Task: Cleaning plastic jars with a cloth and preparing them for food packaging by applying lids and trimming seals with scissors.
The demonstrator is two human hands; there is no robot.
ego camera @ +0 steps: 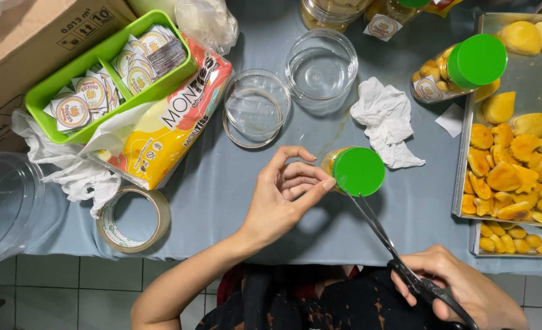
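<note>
A clear jar of yellow cookies with a green lid stands on the grey-blue table cloth in front of me. My left hand is beside it, thumb and fingertips touching the jar's left edge, the other fingers curled. My right hand grips black-handled scissors at the lower right. The blades point up and left, and their tips reach the lower rim of the green lid.
A metal tray of yellow cookies lies at right, with another green-lidded jar on its side. Two empty clear jars, crumpled tissue, a green basket of labels, a snack bag and a tape roll surround.
</note>
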